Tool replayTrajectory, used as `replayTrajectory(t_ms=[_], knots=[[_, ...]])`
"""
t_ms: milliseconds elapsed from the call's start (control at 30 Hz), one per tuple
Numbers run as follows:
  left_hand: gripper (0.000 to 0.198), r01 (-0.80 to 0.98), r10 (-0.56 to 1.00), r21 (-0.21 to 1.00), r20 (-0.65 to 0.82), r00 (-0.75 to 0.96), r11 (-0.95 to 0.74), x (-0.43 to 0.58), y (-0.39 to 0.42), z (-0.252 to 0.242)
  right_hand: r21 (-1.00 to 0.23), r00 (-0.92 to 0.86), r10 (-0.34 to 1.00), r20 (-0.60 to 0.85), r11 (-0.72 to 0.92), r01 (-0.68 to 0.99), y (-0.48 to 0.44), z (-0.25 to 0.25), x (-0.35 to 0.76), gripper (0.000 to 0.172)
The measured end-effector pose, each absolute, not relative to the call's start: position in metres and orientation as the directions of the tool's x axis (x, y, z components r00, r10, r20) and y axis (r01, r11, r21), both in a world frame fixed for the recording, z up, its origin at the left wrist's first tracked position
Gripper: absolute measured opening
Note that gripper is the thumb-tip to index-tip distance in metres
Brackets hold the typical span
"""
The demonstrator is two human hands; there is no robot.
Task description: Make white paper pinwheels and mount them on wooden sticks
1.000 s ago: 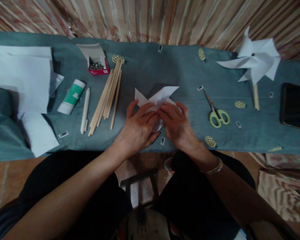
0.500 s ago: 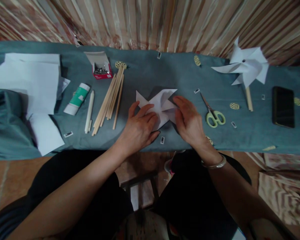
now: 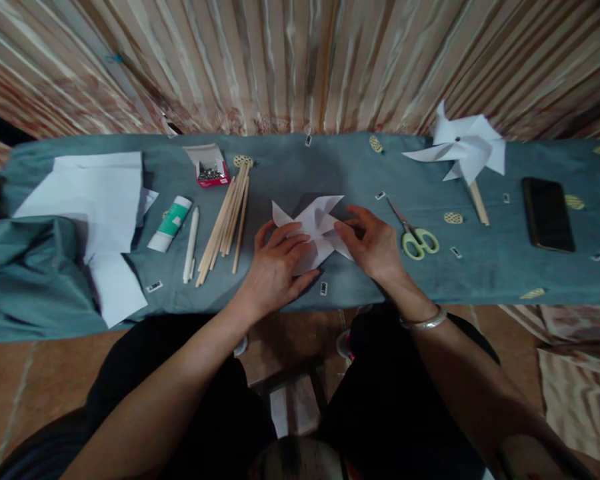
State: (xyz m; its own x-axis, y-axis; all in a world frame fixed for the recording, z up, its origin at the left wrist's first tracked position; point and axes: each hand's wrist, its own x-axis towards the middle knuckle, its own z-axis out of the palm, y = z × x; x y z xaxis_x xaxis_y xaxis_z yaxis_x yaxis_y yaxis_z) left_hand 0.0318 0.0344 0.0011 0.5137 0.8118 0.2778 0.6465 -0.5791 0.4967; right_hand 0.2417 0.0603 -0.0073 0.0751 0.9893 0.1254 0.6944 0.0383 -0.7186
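Observation:
A half-folded white paper pinwheel (image 3: 316,220) lies on the blue-grey cloth (image 3: 330,167) in the middle of the table. My left hand (image 3: 275,267) rests on its left half, fingers stretched flat and pressing the centre down. My right hand (image 3: 373,243) is at its right edge, fingertips pinching a paper corner. A bundle of wooden sticks (image 3: 226,220) lies just left of my left hand. Green-handled scissors (image 3: 413,237) lie just right of my right hand.
A finished white pinwheel on a stick (image 3: 463,150) and a black phone (image 3: 547,213) lie at the right. A red box of pins (image 3: 209,170), a glue stick (image 3: 170,223), a white pen (image 3: 191,243) and white paper sheets (image 3: 95,200) lie at the left. A striped curtain hangs behind.
My right hand left the pinwheel's centre and moved to its right edge, taking hold of a corner. My left hand stayed pressing. The camera tilted up, so the table sits lower.

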Motion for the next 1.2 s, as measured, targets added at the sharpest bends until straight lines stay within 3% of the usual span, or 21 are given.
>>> replayTrajectory(t_ms=[233,433,600,767,833,933,1033,1200], knots=[[0.029,0.607,0.891,0.652,0.35,0.289,-0.453,0.012,0.043,0.007,-0.724,0.105,0.986,0.131,0.023,0.689,0.063,-0.012,0.236,0.045],[0.029,0.505,0.967,0.825,0.222,0.125,-0.255,-0.001,0.041,0.003,-0.766,0.125,0.985,0.12,0.012,0.642,0.061,-0.01,0.236,0.042],[0.044,0.212,0.999,0.977,0.019,0.029,-0.025,0.003,0.038,-0.004,-0.853,0.147,0.985,0.088,-0.002,0.522,0.064,-0.014,0.235,0.04],[0.066,-0.14,0.983,0.981,-0.151,-0.106,0.136,0.008,0.037,-0.006,-0.965,0.163,0.984,0.077,0.033,0.26,0.063,-0.01,0.237,0.037],[0.064,-0.273,0.965,0.937,-0.251,-0.081,0.22,0.011,0.037,-0.003,-0.989,0.159,0.987,0.032,0.008,0.146,0.06,-0.003,0.236,0.037],[0.05,-0.416,0.929,0.832,-0.349,0.122,0.367,0.016,0.035,0.006,-0.999,0.145,0.989,-0.039,-0.041,0.008,0.053,0.01,0.232,0.038],[0.041,-0.42,0.893,0.793,-0.339,0.297,0.441,0.022,0.033,0.014,-0.99,0.163,0.981,-0.11,-0.094,-0.104,0.047,0.022,0.228,0.035],[0.034,-0.354,0.889,0.84,-0.283,0.36,0.411,0.029,0.033,0.021,-0.977,0.188,0.972,-0.144,-0.109,-0.183,0.041,0.032,0.224,0.031]])
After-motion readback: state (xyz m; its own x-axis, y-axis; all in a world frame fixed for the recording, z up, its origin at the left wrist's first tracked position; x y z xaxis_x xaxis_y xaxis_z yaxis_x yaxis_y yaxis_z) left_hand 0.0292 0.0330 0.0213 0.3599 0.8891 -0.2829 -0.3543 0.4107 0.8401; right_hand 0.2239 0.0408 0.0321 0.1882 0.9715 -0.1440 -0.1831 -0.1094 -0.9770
